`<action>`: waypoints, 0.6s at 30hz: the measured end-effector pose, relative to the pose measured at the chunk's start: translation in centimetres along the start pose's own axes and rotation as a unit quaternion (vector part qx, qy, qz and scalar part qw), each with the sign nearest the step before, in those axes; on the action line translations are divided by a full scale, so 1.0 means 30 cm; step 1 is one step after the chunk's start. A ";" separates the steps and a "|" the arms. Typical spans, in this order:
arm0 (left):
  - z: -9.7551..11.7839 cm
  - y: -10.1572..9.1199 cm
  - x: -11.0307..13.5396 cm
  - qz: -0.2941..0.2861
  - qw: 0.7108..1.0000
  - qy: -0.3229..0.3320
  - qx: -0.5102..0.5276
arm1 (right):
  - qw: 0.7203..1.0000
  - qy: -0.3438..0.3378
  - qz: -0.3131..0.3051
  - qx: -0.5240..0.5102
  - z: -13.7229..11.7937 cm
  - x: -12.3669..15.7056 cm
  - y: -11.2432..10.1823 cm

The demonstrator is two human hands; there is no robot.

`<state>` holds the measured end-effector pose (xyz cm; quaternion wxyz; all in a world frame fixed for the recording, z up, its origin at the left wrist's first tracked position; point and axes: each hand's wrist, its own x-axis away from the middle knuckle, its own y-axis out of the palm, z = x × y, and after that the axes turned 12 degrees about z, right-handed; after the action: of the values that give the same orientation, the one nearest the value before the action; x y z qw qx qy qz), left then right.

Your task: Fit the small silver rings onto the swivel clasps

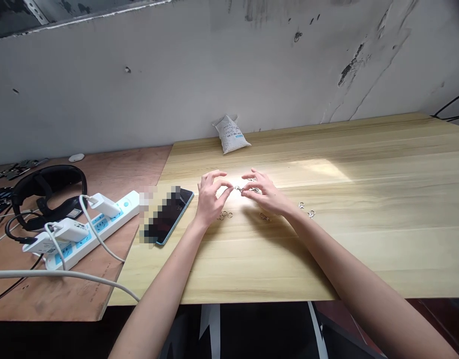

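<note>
Both hands meet over the middle of a pale wooden table (364,224). My left hand (210,197) pinches one end of a small metal clasp (238,188) between thumb and fingertips. My right hand (265,193) pinches the other end, where a small metal ring (254,189) shows. Loose metal rings (225,215) lie on the table just under my left hand. Another small metal piece (265,217) lies below my right wrist, and two more clasps (306,209) lie to its right.
A dark phone (168,216) lies left of my left hand. A white power strip (85,230) with plugged chargers and cables sits on a brown board (65,294), beside black headphones (46,192). A small white bag (230,133) leans by the wall.
</note>
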<state>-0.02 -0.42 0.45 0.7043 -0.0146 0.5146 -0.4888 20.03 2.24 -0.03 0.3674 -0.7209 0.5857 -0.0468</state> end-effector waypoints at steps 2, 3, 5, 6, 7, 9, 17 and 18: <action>-0.004 0.002 0.001 -0.009 1.000 -0.005 0.000 | 0.999 -0.012 -0.005 0.033 0.004 0.001 -0.003; -0.006 0.004 0.002 -0.016 1.000 -0.012 0.003 | 0.999 -0.019 -0.003 0.046 0.006 0.002 -0.002; -0.012 0.009 0.002 -0.029 0.999 -0.039 0.019 | 0.997 -0.034 0.014 0.072 0.007 0.003 0.005; -0.016 0.011 0.001 -0.032 0.997 -0.057 0.032 | 0.995 -0.039 0.029 0.083 0.006 0.004 0.009; -0.018 0.013 0.000 -0.036 0.996 -0.075 0.046 | 0.994 -0.043 0.042 0.091 0.005 0.005 0.014; -0.021 0.014 -0.002 -0.044 0.991 -0.105 0.071 | 0.994 -0.046 0.054 0.086 0.003 0.005 0.021; -0.009 0.006 -0.005 -0.045 0.992 -0.079 0.083 | 0.998 -0.032 -0.023 0.042 0.008 0.001 0.008; -0.010 0.006 -0.004 -0.050 0.994 -0.067 0.076 | 0.998 -0.034 -0.026 0.051 0.008 0.001 0.006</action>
<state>-0.11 -0.10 0.30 0.7112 -0.0189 0.4260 -0.5589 20.00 2.33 -0.34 0.4225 -0.7171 0.5509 -0.0613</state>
